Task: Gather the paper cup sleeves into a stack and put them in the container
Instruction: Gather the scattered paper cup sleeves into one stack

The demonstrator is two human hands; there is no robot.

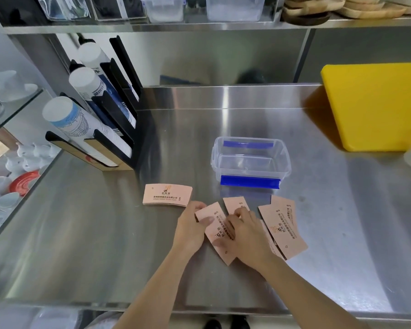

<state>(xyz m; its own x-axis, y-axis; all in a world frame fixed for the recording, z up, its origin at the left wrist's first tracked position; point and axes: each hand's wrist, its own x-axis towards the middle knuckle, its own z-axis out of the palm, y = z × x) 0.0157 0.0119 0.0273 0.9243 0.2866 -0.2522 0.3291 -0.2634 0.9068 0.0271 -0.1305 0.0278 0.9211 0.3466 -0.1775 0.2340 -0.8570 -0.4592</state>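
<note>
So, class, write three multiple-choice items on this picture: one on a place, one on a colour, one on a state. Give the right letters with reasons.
1. Where does the neat stack of sleeves lie?
A. In the box
B. On the counter, left of the box
C. On the yellow board

2. What colour are the box's clips?
A. Blue
B. Red
C. Green

3. What is in the clear box?
A. A stack of sleeves
B. Nothing
C. Cups

Answers: 1 B, the stack rests on the steel counter to the left of the box. 2 A, both clips show blue. 3 B, its bottom shows bare, while the left hand and right hand handle loose sleeves outside it.
</note>
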